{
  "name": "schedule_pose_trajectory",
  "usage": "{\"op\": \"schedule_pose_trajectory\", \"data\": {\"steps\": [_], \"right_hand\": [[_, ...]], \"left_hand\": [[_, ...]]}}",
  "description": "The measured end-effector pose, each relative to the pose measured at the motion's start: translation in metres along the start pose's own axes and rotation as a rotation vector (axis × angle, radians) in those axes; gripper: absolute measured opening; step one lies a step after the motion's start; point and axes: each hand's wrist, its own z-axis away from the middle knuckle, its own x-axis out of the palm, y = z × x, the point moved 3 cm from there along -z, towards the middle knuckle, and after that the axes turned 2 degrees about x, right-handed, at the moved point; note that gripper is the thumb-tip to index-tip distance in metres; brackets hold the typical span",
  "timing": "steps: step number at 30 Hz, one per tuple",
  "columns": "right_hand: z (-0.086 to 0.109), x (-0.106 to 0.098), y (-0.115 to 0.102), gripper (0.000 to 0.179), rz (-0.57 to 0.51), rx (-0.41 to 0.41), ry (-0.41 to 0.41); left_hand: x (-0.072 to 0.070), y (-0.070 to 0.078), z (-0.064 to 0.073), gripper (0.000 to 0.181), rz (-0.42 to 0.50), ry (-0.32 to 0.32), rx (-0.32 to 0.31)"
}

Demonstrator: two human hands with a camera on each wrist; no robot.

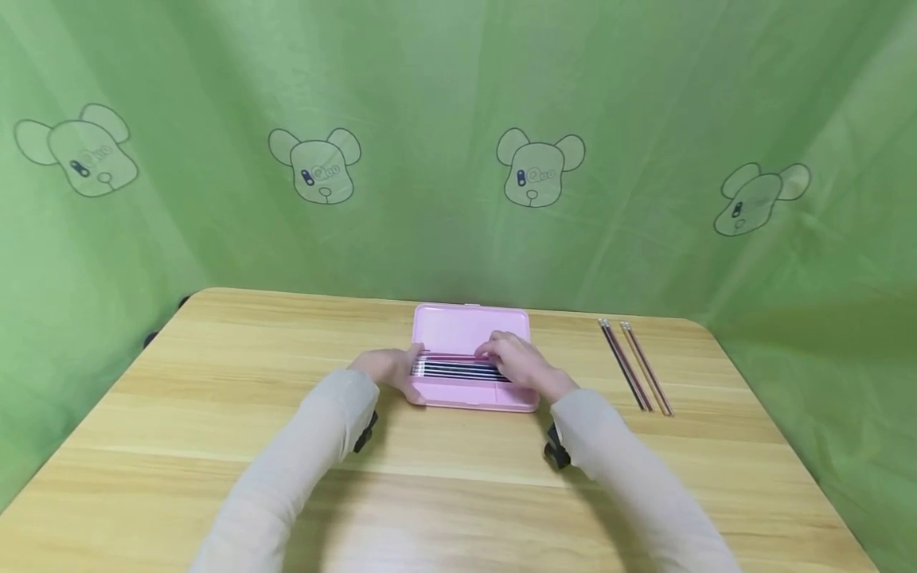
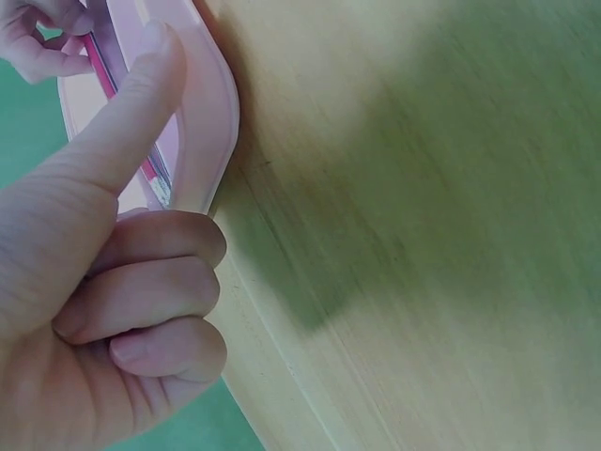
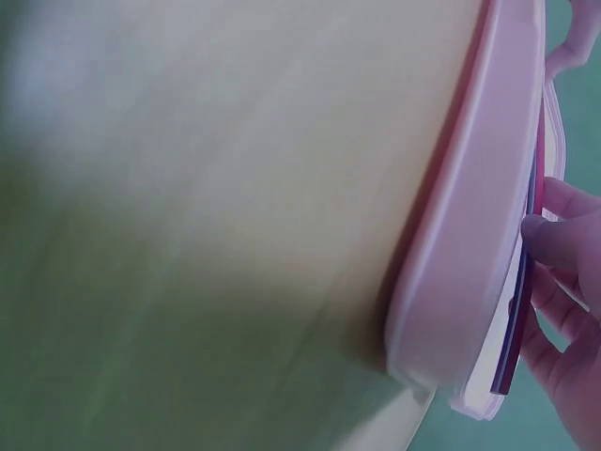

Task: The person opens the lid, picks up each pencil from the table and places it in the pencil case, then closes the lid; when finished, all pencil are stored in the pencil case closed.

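A pink pencil case (image 1: 458,394) lies open on the table, its lid (image 1: 458,326) tipped back. Several dark pencils (image 1: 458,370) with pale ends lie lengthwise in it. My left hand (image 1: 388,368) grips the case's left end, thumb (image 2: 131,113) over its near part and fingers curled. Over the right half of the case, my right hand (image 1: 517,360) pinches reddish and dark pencils (image 3: 518,315) between thumb and fingers. In the right wrist view their lower ends stick out past the fingers, along the case's wall (image 3: 460,225).
To the right of the case, dark and reddish pencils (image 1: 626,366) and lighter pinkish pencils (image 1: 648,370) lie slantwise on the wooden table (image 1: 458,493). A green curtain (image 1: 430,239) with mouse-head drawings hangs behind the table's far edge.
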Motion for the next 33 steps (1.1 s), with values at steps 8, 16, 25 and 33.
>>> {"op": "schedule_pose_trajectory", "data": {"steps": [8,16,25,33], "right_hand": [[-0.001,0.0,0.0,0.021,0.029,0.018,0.016],[0.001,0.003,0.001,0.014,0.042,0.042,0.01],[0.008,-0.009,0.018,0.006,-0.009,0.02,0.08],[0.029,-0.023,0.047,0.012,-0.086,0.104,0.062]], "left_hand": [[-0.001,0.002,-0.003,0.11,0.003,0.003,0.013],[0.0,0.003,-0.004,0.11,0.012,0.0,0.008],[0.0,0.001,-0.003,0.111,-0.015,-0.001,-0.007],[0.001,-0.001,-0.003,0.112,0.028,-0.01,-0.005]]}}
